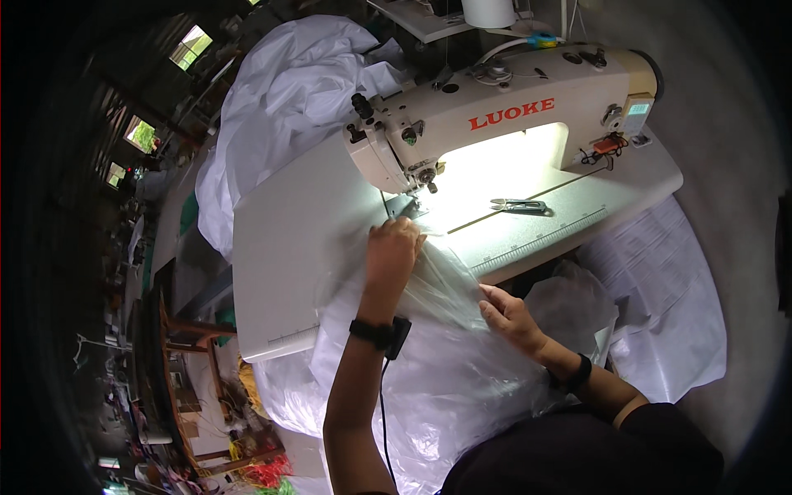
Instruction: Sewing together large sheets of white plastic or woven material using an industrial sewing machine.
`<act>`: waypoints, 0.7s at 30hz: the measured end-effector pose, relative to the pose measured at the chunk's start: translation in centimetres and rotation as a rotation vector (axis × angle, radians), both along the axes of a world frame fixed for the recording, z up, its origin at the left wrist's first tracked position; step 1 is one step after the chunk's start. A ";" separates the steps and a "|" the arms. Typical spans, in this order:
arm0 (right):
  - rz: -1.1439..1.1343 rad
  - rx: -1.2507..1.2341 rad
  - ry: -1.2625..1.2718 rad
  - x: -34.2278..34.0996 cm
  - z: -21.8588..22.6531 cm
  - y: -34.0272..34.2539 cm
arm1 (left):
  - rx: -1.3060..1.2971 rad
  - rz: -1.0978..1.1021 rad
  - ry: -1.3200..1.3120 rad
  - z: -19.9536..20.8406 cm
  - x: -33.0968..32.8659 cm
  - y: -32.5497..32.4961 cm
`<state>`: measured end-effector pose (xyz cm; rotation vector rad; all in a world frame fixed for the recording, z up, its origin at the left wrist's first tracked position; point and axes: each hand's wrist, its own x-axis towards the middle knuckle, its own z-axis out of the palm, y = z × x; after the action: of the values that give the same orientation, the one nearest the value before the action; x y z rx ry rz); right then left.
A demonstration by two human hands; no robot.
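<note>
Visibly, translucent sheeting [450,285] spans between left grip [397,239] and right grip [511,320].

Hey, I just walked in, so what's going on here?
A person is working at a white sewing machine with both hands on translucent plastic sheeting. The left hand is on it just in front of the needle area, though whether it grips or presses is unclear. The right hand pinches its edge nearer the person. Small snips lie on the lit machine table, and white material is heaped beyond it.
</note>
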<state>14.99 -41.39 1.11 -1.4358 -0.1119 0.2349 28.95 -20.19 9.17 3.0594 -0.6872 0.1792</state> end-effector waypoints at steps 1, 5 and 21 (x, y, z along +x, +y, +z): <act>-0.006 -0.141 -0.024 -0.2 0.4 0.0 | 0.029 0.038 0.071 0.1 0.5 -0.5; -0.019 -0.378 -0.215 -0.5 2.5 0.0 | -0.145 -0.344 -0.184 0.0 1.7 -1.8; 0.140 -1.055 -0.643 -0.2 4.1 3.0 | -0.241 -0.177 -0.099 -2.6 -3.0 0.5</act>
<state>14.78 -38.36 5.24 -2.5215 -0.6937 -0.0979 25.92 -19.65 6.54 2.7596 -0.8664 0.3839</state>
